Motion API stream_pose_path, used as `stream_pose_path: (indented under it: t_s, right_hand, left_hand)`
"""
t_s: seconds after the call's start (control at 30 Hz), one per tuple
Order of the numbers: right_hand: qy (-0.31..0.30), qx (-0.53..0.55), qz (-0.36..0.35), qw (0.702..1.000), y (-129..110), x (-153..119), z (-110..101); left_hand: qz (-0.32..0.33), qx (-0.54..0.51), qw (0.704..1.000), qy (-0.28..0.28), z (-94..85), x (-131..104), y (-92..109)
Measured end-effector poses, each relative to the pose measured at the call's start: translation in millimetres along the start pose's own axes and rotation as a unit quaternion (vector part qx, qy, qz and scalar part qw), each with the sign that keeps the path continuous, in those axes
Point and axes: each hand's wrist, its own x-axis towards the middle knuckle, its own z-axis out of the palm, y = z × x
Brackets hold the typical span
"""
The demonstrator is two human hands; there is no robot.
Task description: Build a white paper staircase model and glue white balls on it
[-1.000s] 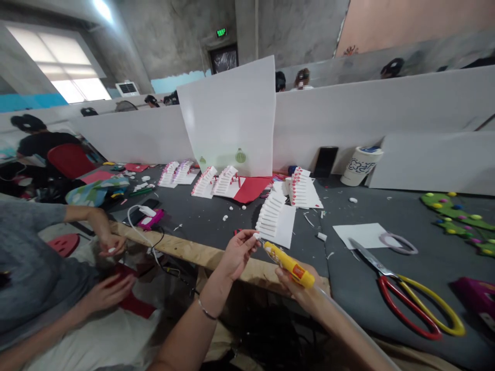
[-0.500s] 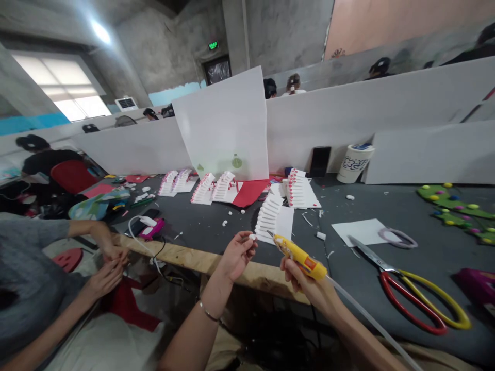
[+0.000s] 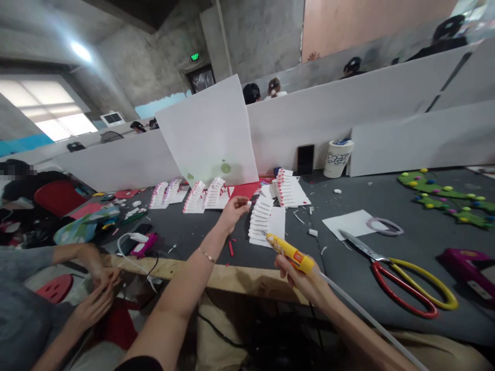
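My left hand (image 3: 231, 214) reaches over the table with its fingertips pinched on a small white piece (image 3: 249, 203), too small to make out further. It is beside the upper end of a white card (image 3: 277, 220) that bears a curved row of white strips (image 3: 260, 219). In my right hand (image 3: 296, 272) is a yellow glue gun (image 3: 292, 251), a long clear glue stick trailing from its back. The nozzle points left at the lower end of the row; whether it touches is unclear.
Large scissors (image 3: 394, 278) lie at right by a white sheet (image 3: 335, 222) and a tape ring (image 3: 402, 226). Further cards with pink-tipped rows (image 3: 286, 186) stand behind. A cup (image 3: 337, 158) and phone (image 3: 305, 158) are at the back. A co-worker's hands (image 3: 98, 293) are at left.
My left hand has moved forward from the table's front edge to the card's upper end, carrying the small white piece. The glue gun stays near the card. The view has shifted.
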Motion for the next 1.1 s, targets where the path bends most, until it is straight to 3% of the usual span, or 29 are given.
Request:
stream_pose_path:
  t_s: [0.17, 0.43, 0.7, 1.1]
  right_hand:
    - [0.011, 0.035, -0.002, 0.999, 12.5, 12.1, -2.5]
    - [0.019, 0.01, -0.048, 0.999, 26.4, 16.5, -1.4]
    - [0.004, -0.013, -0.054, 0.998, 33.7, 17.7, -3.7]
    - [0.002, -0.004, -0.059, 0.998, 24.5, 14.4, -4.0]
  left_hand:
    - [0.021, 0.094, 0.994, -0.045, 16.1, 59.5, 2.5]
    - [0.016, 0.202, 0.972, -0.116, 26.6, 103.4, -15.1]
    - [0.011, 0.247, 0.958, -0.147, 26.6, 110.0, -10.8]
    - [0.01, 0.297, 0.941, -0.163, 27.5, 106.9, -1.8]
